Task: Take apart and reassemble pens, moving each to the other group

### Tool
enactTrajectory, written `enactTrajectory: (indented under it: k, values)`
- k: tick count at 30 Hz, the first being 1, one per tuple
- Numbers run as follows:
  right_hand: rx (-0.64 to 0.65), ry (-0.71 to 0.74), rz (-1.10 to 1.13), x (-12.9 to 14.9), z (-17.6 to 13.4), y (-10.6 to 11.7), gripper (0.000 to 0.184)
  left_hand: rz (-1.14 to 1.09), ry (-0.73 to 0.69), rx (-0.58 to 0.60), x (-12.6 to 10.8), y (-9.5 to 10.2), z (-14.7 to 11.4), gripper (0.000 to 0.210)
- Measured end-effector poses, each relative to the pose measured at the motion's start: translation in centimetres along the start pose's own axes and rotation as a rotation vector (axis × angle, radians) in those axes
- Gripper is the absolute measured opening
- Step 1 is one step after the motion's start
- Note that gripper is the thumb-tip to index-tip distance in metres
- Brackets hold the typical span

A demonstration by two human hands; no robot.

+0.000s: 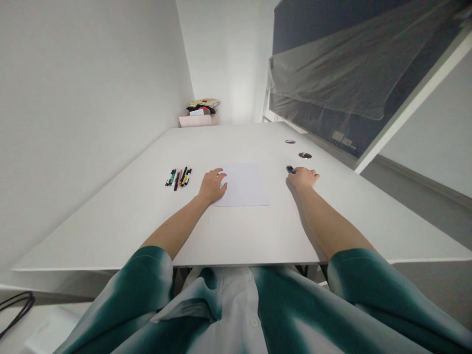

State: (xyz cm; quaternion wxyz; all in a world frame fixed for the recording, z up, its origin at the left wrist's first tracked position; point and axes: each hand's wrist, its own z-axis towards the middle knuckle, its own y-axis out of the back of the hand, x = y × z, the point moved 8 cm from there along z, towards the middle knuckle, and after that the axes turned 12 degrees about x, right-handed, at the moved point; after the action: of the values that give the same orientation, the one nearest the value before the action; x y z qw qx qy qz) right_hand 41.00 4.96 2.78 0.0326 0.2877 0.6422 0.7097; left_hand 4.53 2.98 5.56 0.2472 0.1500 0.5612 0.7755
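A blank white sheet of paper (245,184) lies flat on the white table (236,233). My left hand (213,185) rests at the sheet's left edge, its fingers spread and holding nothing. To the right of the sheet, my right hand (304,178) is closed on a dark marker (290,169) with a bit of blue on it. Only the marker's end shows past the fingers; the rest is hidden. Left of my left hand lies a row of several pens and markers (178,179), with black, green, pink and yellow parts.
Two round metal grommets (305,155) sit along the table's right side. At the far left end stands a pinkish box (195,121) with folded items on top. A wall runs along the left. A dark panel (332,73) draped in clear plastic stands at the right.
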Motion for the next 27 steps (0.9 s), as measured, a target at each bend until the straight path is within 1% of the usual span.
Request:
enactTrajectory:
  k: [6, 13, 20, 24, 27]
  values:
    - [-0.003, 0.018, -0.02, 0.0, 0.3, -0.2, 0.029, -0.004, -0.001, -0.008, -0.1, 0.1, 0.0, 0.031]
    - [-0.033, -0.021, -0.035, -0.4, 0.7, -0.3, 0.028, -0.006, 0.013, -0.017, 0.1, 0.0, 0.0, 0.031]
    - [-0.064, -0.035, 0.015, -0.7, 0.8, -0.2, 0.029, -0.019, 0.018, -0.022, 0.1, 0.1, 0.0, 0.03]
    - [-0.053, -0.05, 0.018, -0.8, 0.6, -0.2, 0.027, -0.019, 0.025, -0.023, 0.3, -0.1, 0.0, 0.029]
    - [-0.056, -0.064, 0.035, -1.0, 0.4, -0.1, 0.029, -0.024, 0.031, -0.023, 0.4, -0.1, 0.0, 0.029]
